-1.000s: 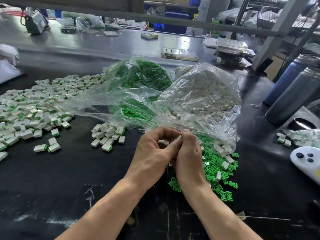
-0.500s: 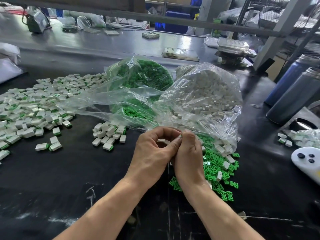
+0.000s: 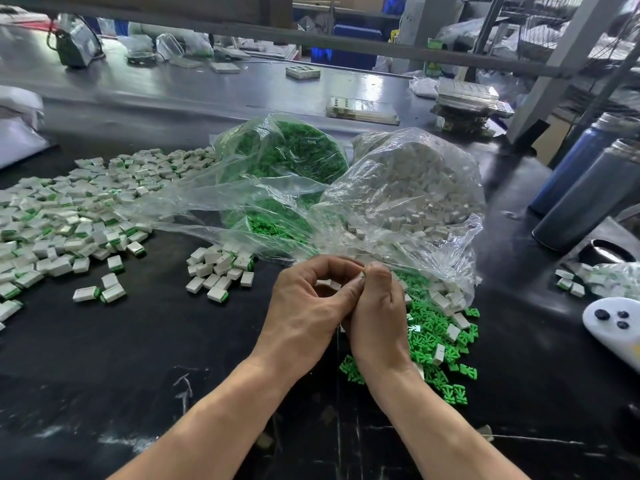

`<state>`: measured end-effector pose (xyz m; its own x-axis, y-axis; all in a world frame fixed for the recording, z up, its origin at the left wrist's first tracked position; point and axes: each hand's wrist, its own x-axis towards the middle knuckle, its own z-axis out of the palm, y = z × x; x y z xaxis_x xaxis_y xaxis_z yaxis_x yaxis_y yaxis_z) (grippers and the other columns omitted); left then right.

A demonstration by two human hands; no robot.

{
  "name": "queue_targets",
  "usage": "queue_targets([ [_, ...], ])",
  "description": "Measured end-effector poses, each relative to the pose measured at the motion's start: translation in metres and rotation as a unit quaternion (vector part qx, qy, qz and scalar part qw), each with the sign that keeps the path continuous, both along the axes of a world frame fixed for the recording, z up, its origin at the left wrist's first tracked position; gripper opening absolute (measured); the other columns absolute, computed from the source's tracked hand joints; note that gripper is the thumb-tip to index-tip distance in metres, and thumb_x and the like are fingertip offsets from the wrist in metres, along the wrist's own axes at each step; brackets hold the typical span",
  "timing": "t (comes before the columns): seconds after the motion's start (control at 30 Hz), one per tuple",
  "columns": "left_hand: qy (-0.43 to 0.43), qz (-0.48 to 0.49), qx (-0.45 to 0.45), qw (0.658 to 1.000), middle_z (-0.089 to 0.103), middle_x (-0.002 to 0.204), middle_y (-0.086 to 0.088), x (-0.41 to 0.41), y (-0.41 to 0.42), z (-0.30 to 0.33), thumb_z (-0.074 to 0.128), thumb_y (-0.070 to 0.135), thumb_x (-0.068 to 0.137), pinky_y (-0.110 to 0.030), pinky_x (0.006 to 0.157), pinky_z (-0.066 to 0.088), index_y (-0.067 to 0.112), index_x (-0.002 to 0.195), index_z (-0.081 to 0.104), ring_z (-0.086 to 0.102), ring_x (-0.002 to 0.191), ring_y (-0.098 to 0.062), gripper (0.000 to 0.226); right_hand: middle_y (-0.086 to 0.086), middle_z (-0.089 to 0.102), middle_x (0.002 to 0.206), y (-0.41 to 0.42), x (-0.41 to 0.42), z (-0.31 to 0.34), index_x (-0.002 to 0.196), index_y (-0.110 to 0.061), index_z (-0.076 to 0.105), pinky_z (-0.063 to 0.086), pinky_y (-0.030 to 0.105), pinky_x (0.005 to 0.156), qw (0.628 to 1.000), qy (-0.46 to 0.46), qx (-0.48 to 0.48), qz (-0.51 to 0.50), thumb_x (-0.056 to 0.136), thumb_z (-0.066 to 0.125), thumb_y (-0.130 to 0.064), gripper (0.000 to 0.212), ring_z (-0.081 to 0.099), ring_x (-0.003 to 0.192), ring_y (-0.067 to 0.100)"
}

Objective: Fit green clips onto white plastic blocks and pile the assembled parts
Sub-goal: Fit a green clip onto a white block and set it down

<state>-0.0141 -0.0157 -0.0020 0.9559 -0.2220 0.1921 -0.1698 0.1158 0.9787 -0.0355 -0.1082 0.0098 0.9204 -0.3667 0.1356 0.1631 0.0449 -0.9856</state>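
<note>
bench (image 3: 104, 358): black, scuffed white | clips (image 3: 433, 337): bright green | blocks (image 3: 415, 188): white | assembled parts (image 3: 52, 233): white, green-edged | flasks (image 3: 588, 188): dark blue, grey | controller (image 3: 609, 327): white, black buttons

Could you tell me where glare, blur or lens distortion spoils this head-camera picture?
Head view: bright glare streaks the far table top; the clear bags carry sheen that veils the white blocks inside; wide-angle bending curves the overhead bar and leans the bottles at the right edge; the left edge smears, while both hands and the loose green clips stay sharp.
</note>
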Motion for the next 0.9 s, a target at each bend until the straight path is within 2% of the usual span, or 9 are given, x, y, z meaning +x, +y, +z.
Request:
queue_targets([
  [0.13, 0.006, -0.002, -0.003, 1.0, 0.079, 0.1, 0.003, 0.001, 0.0, -0.001, 0.08, 0.029, 0.086, -0.03, 0.073, 0.06, 0.026, 0.09, 0.079, 0.077, 0.086, -0.025, 0.005, -0.016, 0.079, 0.087, 0.0, 0.0, 0.0, 0.074, -0.051, 0.079, 0.061, 0.025, 0.079, 1.0, 0.01, -0.02, 0.005, 0.093, 0.031, -0.039, 0.053, 0.075, 0.087, 0.003],
  [0.27, 0.005, -0.002, -0.011, 1.0, 0.08, 0.1, 0.002, 0.001, -0.001, -0.002, 0.08, 0.02, 0.089, -0.033, 0.076, 0.063, 0.023, 0.09, 0.079, 0.077, 0.087, -0.028, 0.003, -0.017, 0.079, 0.085, 0.0, -0.001, 0.003, 0.075, -0.047, 0.08, 0.057, 0.017, 0.072, 1.0, 0.004, -0.017, 0.003, 0.096, 0.031, -0.034, 0.055, 0.075, 0.085, 0.002],
  [0.37, 0.005, -0.002, -0.009, 1.0, 0.079, 0.101, 0.003, 0.001, -0.001, -0.001, 0.08, 0.017, 0.091, -0.034, 0.076, 0.063, 0.022, 0.09, 0.079, 0.077, 0.087, -0.028, 0.005, -0.035, 0.071, 0.079, 0.001, -0.004, 0.008, 0.071, -0.059, 0.074, 0.052, 0.009, 0.066, 1.0, -0.003, -0.013, 0.0, 0.106, 0.03, -0.024, 0.066, 0.07, 0.08, -0.01],
  [0.43, 0.008, 0.001, -0.004, 1.0, 0.079, 0.102, 0.004, 0.001, -0.001, -0.001, 0.079, 0.016, 0.091, -0.037, 0.077, 0.064, 0.021, 0.09, 0.08, 0.077, 0.088, -0.028, 0.005, -0.04, 0.068, 0.078, 0.002, -0.004, 0.008, 0.07, -0.063, 0.072, 0.052, 0.009, 0.066, 1.0, 0.002, -0.019, 0.002, 0.108, 0.03, -0.021, 0.07, 0.069, 0.08, -0.012],
  [0.53, 0.016, 0.002, -0.008, 1.0, 0.08, 0.102, 0.002, 0.001, -0.001, 0.001, 0.079, 0.015, 0.092, -0.043, 0.08, 0.064, 0.018, 0.091, 0.079, 0.077, 0.089, -0.03, 0.003, -0.034, 0.072, 0.081, 0.0, -0.001, 0.004, 0.071, -0.057, 0.076, 0.054, 0.011, 0.068, 0.999, 0.006, -0.032, -0.001, 0.101, 0.032, -0.03, 0.059, 0.071, 0.083, -0.008],
  [0.63, 0.03, -0.001, -0.012, 0.999, 0.08, 0.101, -0.001, 0.0, -0.001, 0.003, 0.079, 0.016, 0.092, -0.052, 0.079, 0.064, 0.016, 0.092, 0.079, 0.076, 0.091, -0.036, 0.001, -0.015, 0.079, 0.088, -0.002, 0.003, -0.001, 0.075, -0.039, 0.081, 0.06, 0.028, 0.083, 0.999, 0.025, -0.025, 0.001, 0.092, 0.032, -0.036, 0.052, 0.075, 0.09, 0.004],
  [0.7, 0.031, -0.002, -0.012, 0.999, 0.08, 0.102, -0.002, -0.001, -0.001, 0.004, 0.078, 0.016, 0.092, -0.054, 0.079, 0.063, 0.014, 0.093, 0.079, 0.076, 0.092, -0.037, 0.002, -0.012, 0.08, 0.089, -0.002, 0.004, -0.003, 0.079, -0.038, 0.082, 0.06, 0.036, 0.086, 0.999, 0.032, -0.022, 0.0, 0.092, 0.032, -0.037, 0.051, 0.075, 0.091, 0.007],
  [0.8, 0.015, -0.001, -0.013, 1.0, 0.08, 0.102, 0.002, -0.001, -0.001, 0.005, 0.079, 0.016, 0.091, -0.043, 0.074, 0.064, 0.017, 0.09, 0.079, 0.077, 0.089, -0.03, 0.001, -0.005, 0.08, 0.092, -0.002, 0.005, -0.005, 0.085, -0.039, 0.081, 0.061, 0.046, 0.09, 0.999, 0.028, -0.018, 0.0, 0.093, 0.032, -0.039, 0.05, 0.076, 0.094, 0.014],
  [0.9, 0.002, 0.0, -0.014, 1.0, 0.08, 0.099, 0.004, 0.001, 0.001, 0.005, 0.08, 0.019, 0.09, -0.023, 0.065, 0.059, 0.022, 0.088, 0.079, 0.077, 0.079, -0.019, 0.004, -0.003, 0.08, 0.086, -0.007, 0.006, -0.009, 0.086, -0.035, 0.081, 0.061, 0.036, 0.076, 0.999, 0.033, 0.007, 0.031, 0.097, 0.034, -0.046, 0.05, 0.076, 0.087, 0.015],
])
